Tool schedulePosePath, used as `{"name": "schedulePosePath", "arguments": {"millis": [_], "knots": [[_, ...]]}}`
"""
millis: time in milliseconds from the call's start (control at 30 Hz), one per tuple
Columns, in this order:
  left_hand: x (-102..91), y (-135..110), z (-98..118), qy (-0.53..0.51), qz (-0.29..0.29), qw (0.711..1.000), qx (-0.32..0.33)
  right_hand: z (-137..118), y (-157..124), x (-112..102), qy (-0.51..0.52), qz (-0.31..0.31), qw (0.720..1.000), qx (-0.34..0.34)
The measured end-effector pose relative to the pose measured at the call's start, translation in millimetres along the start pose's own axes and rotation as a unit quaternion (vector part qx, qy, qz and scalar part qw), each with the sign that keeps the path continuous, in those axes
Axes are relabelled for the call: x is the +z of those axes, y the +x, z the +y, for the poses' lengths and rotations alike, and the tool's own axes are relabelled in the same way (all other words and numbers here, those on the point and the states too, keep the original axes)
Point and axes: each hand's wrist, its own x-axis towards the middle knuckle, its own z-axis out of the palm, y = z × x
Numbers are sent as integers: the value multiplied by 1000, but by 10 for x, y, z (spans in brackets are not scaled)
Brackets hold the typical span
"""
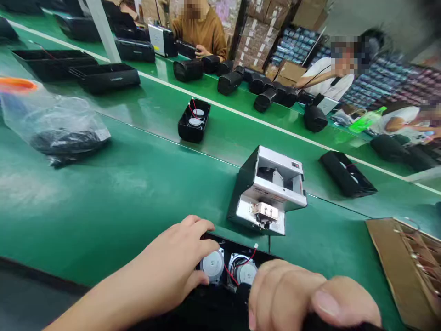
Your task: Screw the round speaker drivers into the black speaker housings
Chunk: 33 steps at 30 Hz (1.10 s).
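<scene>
A black speaker housing (223, 299) lies at the near table edge, open side up, with two round silver speaker drivers (212, 265) and red and black wires inside. My left hand (175, 266) grips its left end, fingers curled over the rim beside the left driver. My right hand (310, 299) is closed in a fist around a dark tool handle (317, 322) over the housing's right part; the tool's tip is hidden.
A silver metal machine (267, 191) stands just beyond the housing. Another open housing (195, 120) and more black housings (346, 174) lie on the green conveyor. A plastic bag (58, 124) lies left, a cardboard box (409, 266) right. Other people sit across.
</scene>
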Motion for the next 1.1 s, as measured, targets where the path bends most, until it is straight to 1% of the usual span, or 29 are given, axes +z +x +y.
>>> {"name": "schedulePosePath", "arguments": {"millis": [133, 233, 300, 367, 433, 567, 667, 733, 833, 900, 967, 1000, 1067, 1100], "knots": [[33, 11, -13, 9, 9, 1000, 9, 112, -94, -5, 15, 17, 1000, -18], [40, 10, -15, 13, 17, 1000, 16, 149, -150, 33, 17, 26, 999, -5], [38, 7, -13, 15, 20, 999, 19, 176, -192, 72, 25, 49, 998, 18], [35, 6, -8, 18, 21, 999, 20, 222, -247, 96, 50, 90, 995, 20], [31, 8, -2, 18, 20, 999, 21, 279, -309, 84, 87, 87, 992, 18], [25, 18, 9, 18, 24, 999, 22, 355, -395, -16, 126, 38, 990, 47], [19, 21, 12, 18, 22, 999, 23, 363, -390, -64, 139, 53, 987, 59], [13, 20, 12, 16, 23, 999, 25, 359, -370, -56, 139, 56, 987, 60], [6, 14, 11, 14, 25, 999, 25, 356, -358, 27, 117, 51, 990, 56], [8, 7, 12, 16, 26, 999, 25, 358, -365, 122, 73, 83, 993, 41], [18, -4, 15, 20, 30, 999, 28, 352, -363, 217, 17, 118, 993, 10], [26, -10, 18, 21, 32, 999, 31, 340, -352, 253, -4, 120, 993, -4], [40, -23, 26, 24, 38, 998, 32, 293, -303, 286, -35, 75, 997, -1], [46, -28, 31, 25, 37, 998, 31, 259, -270, 284, -48, 40, 998, 17]]}}
